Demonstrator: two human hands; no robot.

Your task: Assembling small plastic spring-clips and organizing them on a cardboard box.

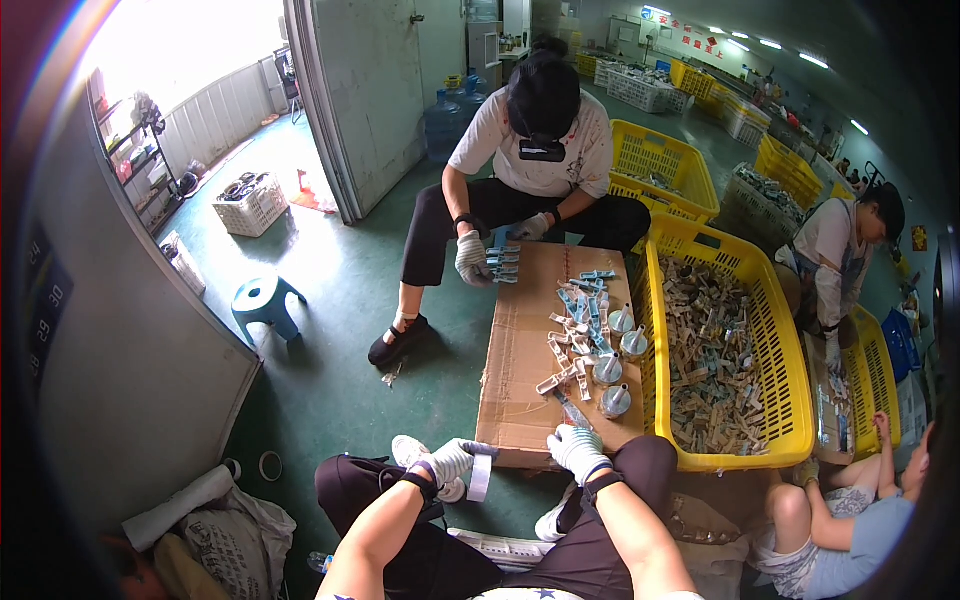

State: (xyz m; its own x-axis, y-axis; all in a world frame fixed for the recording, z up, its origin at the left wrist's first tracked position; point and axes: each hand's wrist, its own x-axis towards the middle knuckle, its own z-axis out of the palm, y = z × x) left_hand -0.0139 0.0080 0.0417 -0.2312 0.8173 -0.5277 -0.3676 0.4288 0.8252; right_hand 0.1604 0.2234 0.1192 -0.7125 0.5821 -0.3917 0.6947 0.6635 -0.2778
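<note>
My left hand (448, 460), in a white knit glove, is closed on a small pale strip (480, 477) that hangs below the near left corner of a flat cardboard box (520, 350). My right hand (577, 448), also gloved, rests on the box's near edge beside a thin grey part (572, 408); whether it grips anything I cannot tell. A loose pile of pale blue and white plastic parts (580, 325) and several round clear cups (612, 370) lie on the cardboard. Across the box a seated person holds a stack of blue parts (502, 265) in a gloved hand.
A yellow crate (790, 400) full of grey parts stands right of the box, with more yellow crates (660, 165) behind. A blue stool (262, 300) sits on the green floor at left. Two other people sit at right. Bags and a white roll (185, 500) lie at lower left.
</note>
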